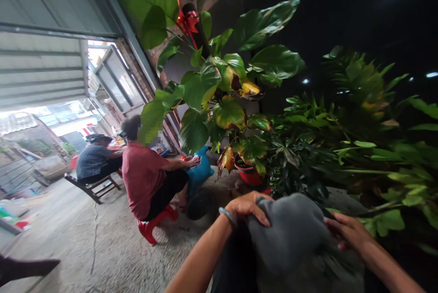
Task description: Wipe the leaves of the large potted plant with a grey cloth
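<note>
A soft grey cloth piece (292, 229), rounded and bunched like a hat or garment, is held up in front of my lap; its exact kind does not show. My left hand (251, 207), with a pale bangle on the wrist, is closed on its left edge, thumb lying over the cloth. At the cloth's right side my right hand (349, 231) is closed, fingers pinched together. A small dark edge shows by those fingers, too unclear to name. The lower part of the cloth blurs into shadow over my dark-clothed legs.
A large leafy plant in a red pot (249, 173) stands ahead, with dense greenery (318, 138) to the right. Left of it, a person in a red shirt (143, 176) sits on a red stool (152, 229) near a black bucket (198, 205). Another person sits on a wooden chair (94, 188).
</note>
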Tool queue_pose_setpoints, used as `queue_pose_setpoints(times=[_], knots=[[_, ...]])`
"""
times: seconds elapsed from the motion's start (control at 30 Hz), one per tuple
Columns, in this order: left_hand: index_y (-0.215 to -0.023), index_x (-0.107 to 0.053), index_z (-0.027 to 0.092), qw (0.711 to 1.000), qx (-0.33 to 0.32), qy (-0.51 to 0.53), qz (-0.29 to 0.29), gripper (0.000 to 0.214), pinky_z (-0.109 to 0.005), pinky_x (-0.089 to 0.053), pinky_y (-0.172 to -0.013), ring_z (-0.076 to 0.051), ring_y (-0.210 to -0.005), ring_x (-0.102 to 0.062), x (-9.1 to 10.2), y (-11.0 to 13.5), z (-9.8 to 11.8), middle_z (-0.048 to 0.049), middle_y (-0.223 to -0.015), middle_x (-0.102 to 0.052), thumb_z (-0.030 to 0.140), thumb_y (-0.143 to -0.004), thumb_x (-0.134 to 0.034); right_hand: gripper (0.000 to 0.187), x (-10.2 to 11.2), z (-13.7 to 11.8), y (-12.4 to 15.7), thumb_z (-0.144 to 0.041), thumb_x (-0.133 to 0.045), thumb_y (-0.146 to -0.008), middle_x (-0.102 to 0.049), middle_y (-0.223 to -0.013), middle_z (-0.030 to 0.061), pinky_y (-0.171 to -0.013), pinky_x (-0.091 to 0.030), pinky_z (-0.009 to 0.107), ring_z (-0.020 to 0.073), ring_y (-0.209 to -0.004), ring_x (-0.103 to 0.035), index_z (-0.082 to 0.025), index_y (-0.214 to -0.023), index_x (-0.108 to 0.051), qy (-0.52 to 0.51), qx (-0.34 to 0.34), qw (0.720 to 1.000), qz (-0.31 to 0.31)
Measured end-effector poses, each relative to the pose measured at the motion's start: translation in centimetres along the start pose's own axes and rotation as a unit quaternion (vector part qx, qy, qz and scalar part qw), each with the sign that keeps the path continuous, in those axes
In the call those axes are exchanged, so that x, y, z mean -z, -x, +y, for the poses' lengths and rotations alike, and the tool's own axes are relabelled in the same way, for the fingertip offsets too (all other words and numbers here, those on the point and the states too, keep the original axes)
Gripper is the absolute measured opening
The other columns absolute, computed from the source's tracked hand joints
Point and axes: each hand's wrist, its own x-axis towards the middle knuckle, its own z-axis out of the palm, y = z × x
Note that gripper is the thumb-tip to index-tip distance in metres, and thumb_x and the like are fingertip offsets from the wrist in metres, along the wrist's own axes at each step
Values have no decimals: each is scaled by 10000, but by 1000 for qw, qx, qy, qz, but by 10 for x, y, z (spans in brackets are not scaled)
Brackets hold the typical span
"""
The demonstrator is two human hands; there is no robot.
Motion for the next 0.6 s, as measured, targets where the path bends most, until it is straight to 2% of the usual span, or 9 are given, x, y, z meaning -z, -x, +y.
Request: queue_pose_setpoints(times=[0.07, 0.13, 0.2, 0.27, 0.33, 0.43, 0.5, 0.53, 0.6], knots=[[-774, -674, 166, 993, -89, 73, 34, 423, -257, -455, -590, -156, -606, -577, 2, -6, 16, 7, -680, -660, 109, -358, -731, 243, -2, 0, 1, -450, -587, -405, -508, -405, -7, -368, -311, 253, 125, -378, -437, -240, -468, -480, 7, -8, 1000, 11], [-819, -665, 170, 972, -166, 157, 63, 438, -286, -463, -656, -178, -662, -600, -3, -20, 31, -13, -720, -670, 167, -386, -734, 260, -4, -2, 2, -450, -597, -408, -543, -439, 7, -383, -328, 252, 128, -397, -467, -228, -521, -522, 17, -16, 999, 23], [-824, -658, 169, 954, -191, 214, 85, 443, -321, -470, -702, -188, -680, -607, -13, -38, 37, -24, -737, -670, 211, -391, -742, 273, -5, -3, 2, -452, -588, -400, -555, -453, 20, -388, -333, 257, 135, -405, -479, -224, -539, -531, 26, -21, 999, 30], [-807, -663, 159, 957, -158, 223, 94, 454, -331, -469, -724, -176, -667, -600, -26, -52, 32, -19, -728, -664, 203, -365, -757, 253, -5, -5, 2, -455, -553, -393, -539, -439, 17, -392, -332, 265, 141, -404, -475, -238, -514, -503, 29, -19, 999, 27], [-757, -671, 151, 974, -89, 188, 86, 431, -316, -462, -718, -154, -642, -583, -36, -58, 18, -6, -702, -658, 168, -336, -763, 212, -3, -5, 2, -442, -509, -384, -490, -396, 5, -395, -328, 279, 146, -388, -448, -260, -476, -452, 27, -11, 999, 17], [-662, -666, 158, 994, 41, 81, 52, 341, -301, -449, -652, -143, -591, -555, -39, -47, -3, 13, -636, -642, 131, -330, -737, 161, 0, -4, 1, -393, -484, -370, -403, -339, -14, -396, -309, 296, 146, -361, -385, -277, -437, -396, 27, 2, 1000, -5], [-636, -658, 166, 994, 100, 17, 28, 290, -295, -437, -598, -150, -568, -546, -32, -31, -5, 15, -611, -635, 117, -355, -709, 146, 1, -1, 1, -365, -491, -364, -376, -325, -19, -396, -297, 300, 138, -352, -351, -277, -412, -386, 27, 9, 999, -19], [-639, -658, 170, 994, 108, -3, 16, 279, -291, -430, -575, -154, -562, -544, -28, -24, -2, 15, -607, -634, 111, -369, -697, 147, 2, 0, 1, -364, -494, -365, -366, -320, -21, -395, -295, 301, 134, -349, -340, -277, -397, -380, 27, 12, 999, -26], [-648, -655, 172, 998, 68, -12, 3, 264, -275, -419, -547, -150, -556, -540, -21, -17, 13, 17, -604, -631, 101, -395, -680, 179, 2, 4, 0, -384, -503, -379, -378, -324, -16, -389, -301, 299, 132, -346, -348, -276, -375, -360, 27, 13, 999, -33]])
